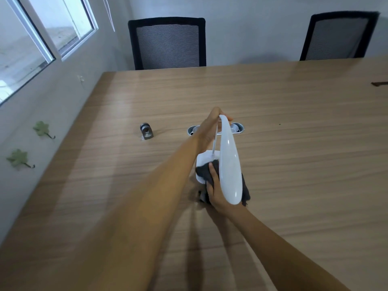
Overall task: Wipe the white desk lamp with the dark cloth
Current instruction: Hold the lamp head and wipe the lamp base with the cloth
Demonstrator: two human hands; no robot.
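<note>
The white desk lamp (pixel 230 164) stands on the wooden table (pixel 294 143) in the middle of the view, its long head arching toward me over its square base. My left hand (pixel 209 128) grips the far end of the lamp where the head meets the thin stem. My right hand (pixel 216 191) holds the dark cloth (pixel 204 172) bunched against the lamp's base, under the head. The head hides part of the cloth and my right fingers.
A small grey metal object (pixel 146 131) stands on the table left of the lamp. An oval cable port (pixel 237 128) is set in the table behind it. Two black mesh chairs (pixel 168 43) (pixel 336 36) stand at the far edge. Windows and a wall lie left.
</note>
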